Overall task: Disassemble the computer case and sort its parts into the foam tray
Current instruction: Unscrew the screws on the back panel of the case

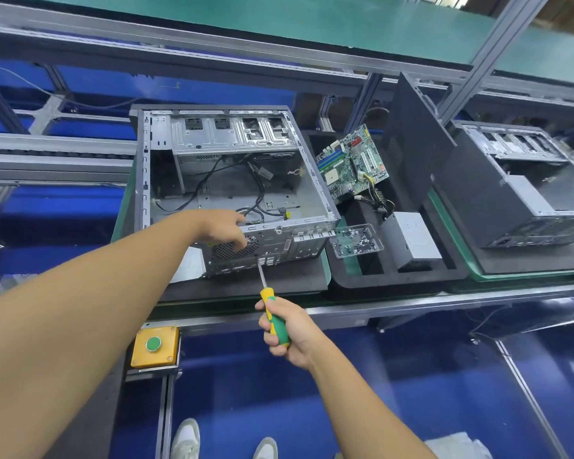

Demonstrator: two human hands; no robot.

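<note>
Right grip [285, 329]: screwdriver [265, 293] (left [226, 228]: case [279, 243])

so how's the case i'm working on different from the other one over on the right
The near case has the left hand curled over its rear edge and the screwdriver, gripped by the right hand, against it; the right-hand case sits untouched. The near case holds little but loose cables; the right-hand case seems to keep a grey box inside. Both lie open side up.
</note>
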